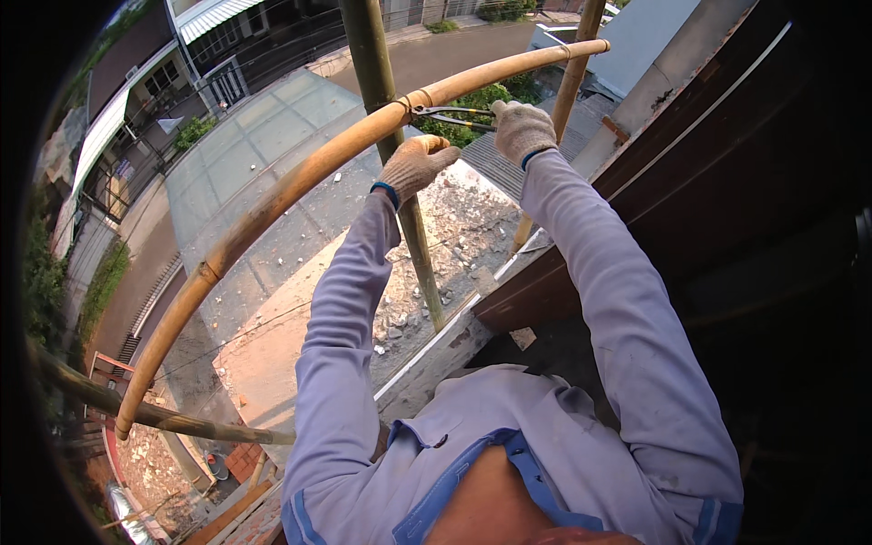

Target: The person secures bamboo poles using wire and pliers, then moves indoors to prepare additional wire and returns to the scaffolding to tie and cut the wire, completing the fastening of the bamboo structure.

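My right hand [525, 132], in a knitted work glove, is closed around the handles of pliers [454, 116] with black and yellow grips. The jaws meet a wire tie [406, 109] where a bent bamboo pole [313, 173] crosses an upright bamboo post [371, 54]. Just below that crossing is my left hand [413, 171], gloved too, in front of the post. Its fingers are curled, and what they hold, if anything, is hidden. Both arms reach forward and up.
Another bamboo post [574, 86] stands at the right. Beyond a ledge [436, 359], rubble lies on a lower roof slab [300, 341]. A dark brown panel [672, 191] runs along my right. Far below are a street [413, 64] and houses. A lower bamboo pole [173, 420] crosses at left.
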`<state>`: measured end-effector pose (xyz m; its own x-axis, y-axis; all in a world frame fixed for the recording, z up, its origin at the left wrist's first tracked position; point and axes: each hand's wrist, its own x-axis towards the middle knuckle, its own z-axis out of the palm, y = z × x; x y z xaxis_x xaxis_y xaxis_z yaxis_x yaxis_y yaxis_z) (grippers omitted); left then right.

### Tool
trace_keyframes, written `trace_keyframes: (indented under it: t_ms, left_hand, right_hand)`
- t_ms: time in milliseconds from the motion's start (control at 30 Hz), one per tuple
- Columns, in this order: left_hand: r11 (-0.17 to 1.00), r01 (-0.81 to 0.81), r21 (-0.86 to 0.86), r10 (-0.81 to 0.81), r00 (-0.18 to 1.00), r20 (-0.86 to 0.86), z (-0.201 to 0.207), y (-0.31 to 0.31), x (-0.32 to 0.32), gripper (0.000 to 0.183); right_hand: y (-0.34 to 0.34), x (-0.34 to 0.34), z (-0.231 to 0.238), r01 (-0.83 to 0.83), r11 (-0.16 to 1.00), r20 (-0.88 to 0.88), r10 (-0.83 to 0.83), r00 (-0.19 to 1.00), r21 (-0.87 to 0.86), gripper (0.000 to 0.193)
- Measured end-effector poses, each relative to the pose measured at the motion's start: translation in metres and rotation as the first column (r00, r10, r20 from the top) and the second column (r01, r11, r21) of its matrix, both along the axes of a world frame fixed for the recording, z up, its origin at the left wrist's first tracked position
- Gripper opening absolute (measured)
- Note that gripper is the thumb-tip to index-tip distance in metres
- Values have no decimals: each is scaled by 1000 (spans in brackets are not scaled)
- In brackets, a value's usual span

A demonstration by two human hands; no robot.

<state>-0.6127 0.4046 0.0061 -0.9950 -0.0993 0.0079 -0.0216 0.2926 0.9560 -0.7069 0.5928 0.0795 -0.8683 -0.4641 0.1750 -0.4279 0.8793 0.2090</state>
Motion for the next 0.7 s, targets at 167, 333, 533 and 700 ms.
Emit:
trace_keyframes:
  t_ms: [167, 333, 533, 700]
  left_hand:
    - [439, -740, -510, 313, 658, -685, 33, -83, 56, 44]
    - [314, -450, -836, 537, 810, -234, 28, -113, 71, 57]
    - [286, -470, -835, 519, 809, -277, 12, -118, 80, 58]
    - [259, -530, -808, 538, 774, -335, 9, -115, 74, 55]
  right_hand:
    - [-5, -19, 21, -10, 997, 60, 6, 998, 72, 33]
    - [-9, -53, 31, -43, 985, 122, 22, 992, 167, 40]
    - [-1, -91, 5, -204, 978, 36, 203, 979, 39, 23]
    - [-5, -133, -22, -253, 968, 132, 250, 959, 1, 24]
